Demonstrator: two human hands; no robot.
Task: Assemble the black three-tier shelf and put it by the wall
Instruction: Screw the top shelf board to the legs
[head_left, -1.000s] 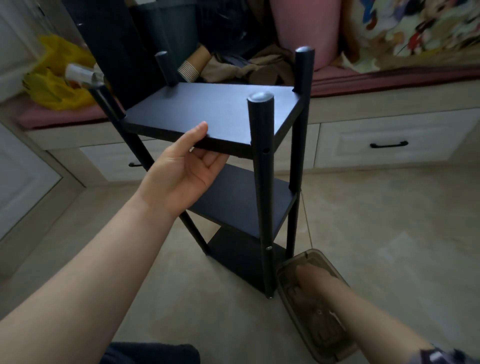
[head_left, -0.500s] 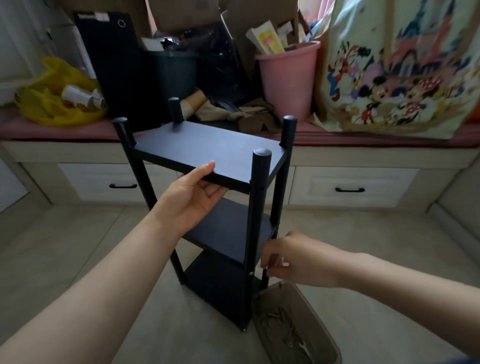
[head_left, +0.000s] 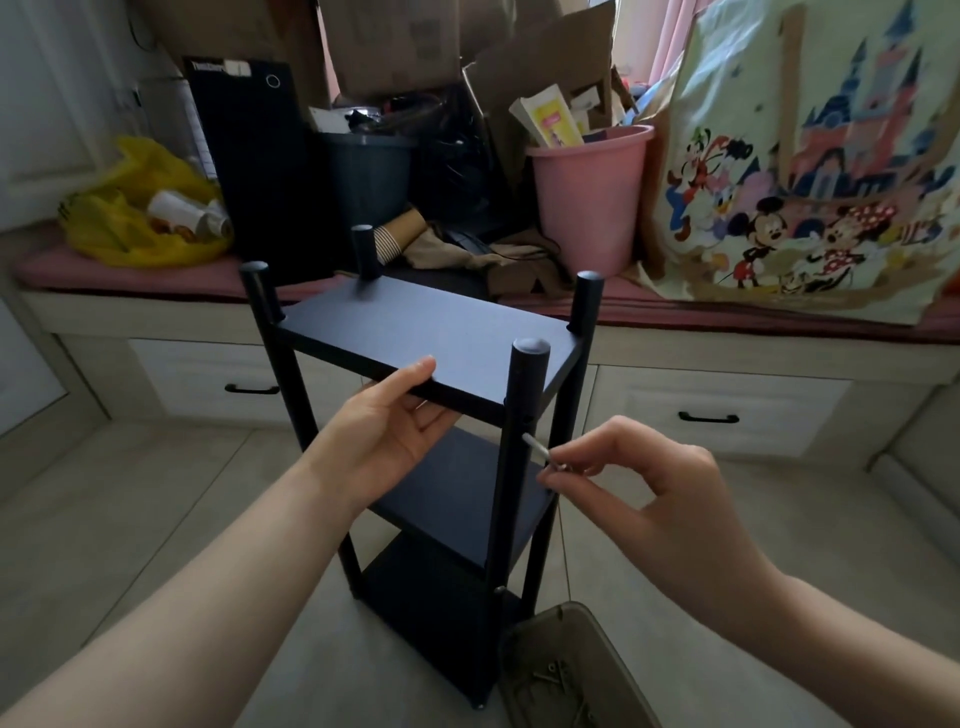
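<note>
The black three-tier shelf stands upright on the tiled floor in front of me, with round posts at its corners. My left hand grips the front edge of its top board, thumb on top and fingers underneath. My right hand pinches a silver screw between thumb and fingers. The screw's tip points at the near right post, just below the top board.
A brown plastic box with several screws lies on the floor by the shelf's right foot. Behind the shelf runs a low window bench with white drawers, piled with a pink bucket, a yellow bag, cardboard and a cartoon-print bag.
My right hand came up out of the screw box with a screw and brought it to the near right post. My left hand stayed on the top board.
</note>
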